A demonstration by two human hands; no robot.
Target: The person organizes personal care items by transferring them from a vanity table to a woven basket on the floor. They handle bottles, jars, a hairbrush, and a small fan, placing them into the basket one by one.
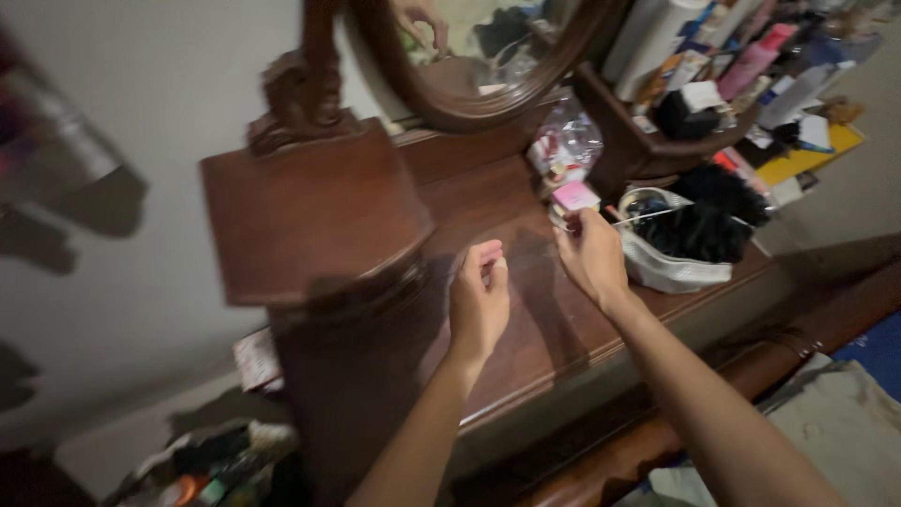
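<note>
My left hand (480,299) hovers over the dark wooden dresser top (488,207), fingers curled loosely with nothing visible in them. My right hand (589,252) reaches further back and right, its fingers closed at a small pink box (574,196) near the mirror's base. A thin white stick (648,217) pokes out beside that hand. Whether the hand grips the box or only touches it is unclear in the blur.
An oval mirror (488,56) in a dark carved frame stands behind. A white bag with black items (690,249) sits right of my right hand. The raised shelf (657,141) holds several bottles and boxes. A raised side platform (310,211) is at left; clutter lies on the floor (216,460).
</note>
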